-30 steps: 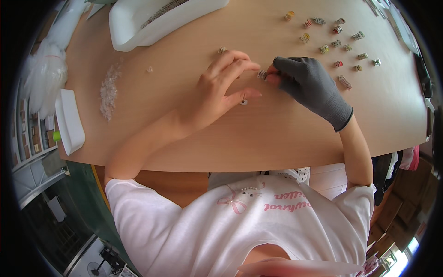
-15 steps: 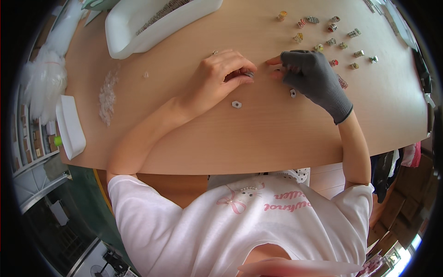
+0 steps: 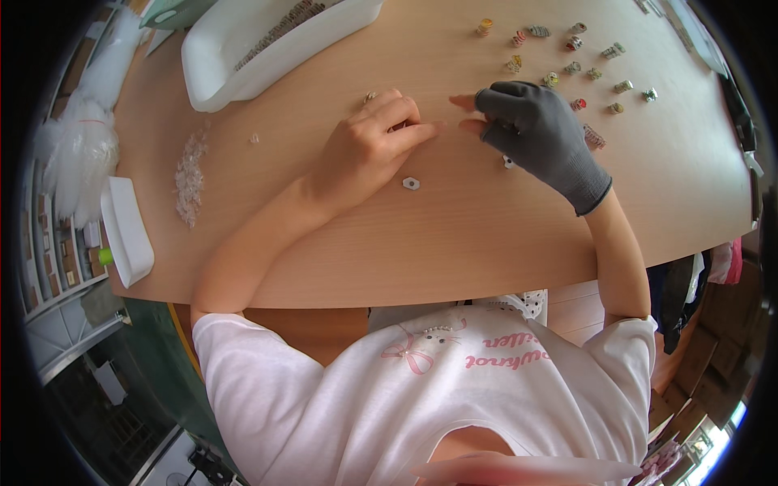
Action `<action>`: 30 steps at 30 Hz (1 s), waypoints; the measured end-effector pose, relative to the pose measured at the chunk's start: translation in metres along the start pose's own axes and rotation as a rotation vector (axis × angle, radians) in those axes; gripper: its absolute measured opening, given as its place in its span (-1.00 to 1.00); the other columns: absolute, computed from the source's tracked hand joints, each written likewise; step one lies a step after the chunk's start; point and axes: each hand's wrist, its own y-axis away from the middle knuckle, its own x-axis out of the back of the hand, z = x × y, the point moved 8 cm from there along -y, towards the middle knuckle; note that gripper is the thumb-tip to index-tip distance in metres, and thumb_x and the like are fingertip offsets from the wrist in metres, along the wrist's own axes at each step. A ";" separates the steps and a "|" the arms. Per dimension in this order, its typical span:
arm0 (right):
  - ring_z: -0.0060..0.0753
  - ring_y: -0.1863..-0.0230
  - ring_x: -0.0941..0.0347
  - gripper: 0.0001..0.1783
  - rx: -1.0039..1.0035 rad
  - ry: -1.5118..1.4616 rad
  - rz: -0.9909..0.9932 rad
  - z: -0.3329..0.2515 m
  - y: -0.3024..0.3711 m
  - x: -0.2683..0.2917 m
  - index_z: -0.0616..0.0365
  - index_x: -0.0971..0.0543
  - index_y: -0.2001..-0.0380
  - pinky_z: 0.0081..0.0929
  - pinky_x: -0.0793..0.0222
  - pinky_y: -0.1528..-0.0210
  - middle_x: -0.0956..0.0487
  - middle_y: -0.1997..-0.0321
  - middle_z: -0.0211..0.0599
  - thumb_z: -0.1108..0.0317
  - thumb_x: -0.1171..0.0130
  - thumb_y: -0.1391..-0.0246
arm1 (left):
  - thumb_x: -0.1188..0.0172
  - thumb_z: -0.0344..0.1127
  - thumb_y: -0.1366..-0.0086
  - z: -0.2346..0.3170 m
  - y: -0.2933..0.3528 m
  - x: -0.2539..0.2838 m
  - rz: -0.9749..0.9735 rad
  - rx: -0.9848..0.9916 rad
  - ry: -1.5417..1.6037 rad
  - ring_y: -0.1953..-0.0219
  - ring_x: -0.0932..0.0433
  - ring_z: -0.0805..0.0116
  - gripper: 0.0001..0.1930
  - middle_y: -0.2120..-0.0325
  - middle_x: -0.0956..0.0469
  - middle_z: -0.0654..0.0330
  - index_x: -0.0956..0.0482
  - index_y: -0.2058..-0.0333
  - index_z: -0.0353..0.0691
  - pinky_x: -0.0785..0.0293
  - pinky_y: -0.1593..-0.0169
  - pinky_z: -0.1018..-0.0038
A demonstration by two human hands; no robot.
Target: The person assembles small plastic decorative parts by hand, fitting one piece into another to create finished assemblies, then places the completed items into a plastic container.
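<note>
My bare left hand [image 3: 377,134] is closed above the table, thumb and fingers pressed together. Whatever it holds is hidden. A small ring-like piece [image 3: 369,97] shows just beyond its knuckles. My right hand [image 3: 531,125] wears a grey glove with bare fingertips. Its forefinger and thumb are apart, with nothing visible between them. Below the left fingertips lies a small white piece [image 3: 411,184] with a dark centre. Another small white piece with a dark spot [image 3: 508,162] lies close under the gloved hand.
Several small striped cylinders [image 3: 573,68] stand or lie at the far right. A white bin [image 3: 207,89] at the far left holds a row of thin pieces. Clear bits [image 3: 190,178] are heaped on the left, near a white tray [image 3: 130,231]. Plastic bags [image 3: 85,154] hang beyond the edge.
My left hand has moved slightly left and turned, hiding the small grey thing seen earlier in its fingers. My right hand has shifted slightly left.
</note>
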 end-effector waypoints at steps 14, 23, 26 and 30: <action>-0.17 0.50 -0.50 -0.85 0.003 -0.115 -0.041 -0.011 0.000 -0.015 0.21 -0.61 0.43 -0.32 -0.37 0.45 -0.58 0.50 -0.19 0.39 -0.39 0.00 | -0.30 -0.61 -0.12 0.004 0.023 0.003 -0.129 -0.065 -0.043 0.10 -0.50 0.24 -0.51 0.26 -0.56 0.27 -0.62 -0.07 -0.23 -0.51 -0.14 0.30; -0.52 0.51 -0.46 -0.85 -0.208 -0.189 -0.107 0.002 0.007 -0.011 0.23 -0.65 0.33 -0.53 -0.42 0.35 -0.59 0.51 -0.32 0.40 -0.34 -0.04 | -0.40 -0.62 -0.06 -0.019 0.037 0.029 0.043 0.226 0.092 0.29 -0.56 0.24 -0.75 0.39 -0.56 0.18 -0.69 0.23 -0.35 -0.53 0.27 0.34; -0.48 0.51 -0.46 -0.83 -0.246 -0.130 -0.105 0.001 0.004 -0.006 0.21 -0.65 0.31 -0.51 -0.42 0.35 -0.59 0.52 -0.29 0.41 -0.33 -0.01 | -0.39 -0.63 -0.06 -0.003 0.032 0.032 0.050 0.091 -0.044 0.27 -0.57 0.25 -0.76 0.36 -0.58 0.17 -0.68 0.24 -0.36 -0.54 0.25 0.34; -0.37 0.50 -0.47 -0.82 -0.256 -0.135 -0.120 0.007 0.005 -0.010 0.23 -0.62 0.31 -0.45 -0.42 0.35 -0.55 0.54 -0.24 0.41 -0.32 0.02 | -0.38 -0.65 -0.06 0.007 0.034 0.029 0.011 0.027 -0.071 0.29 -0.56 0.18 -0.75 0.30 -0.57 0.12 -0.66 0.23 -0.41 -0.55 0.25 0.33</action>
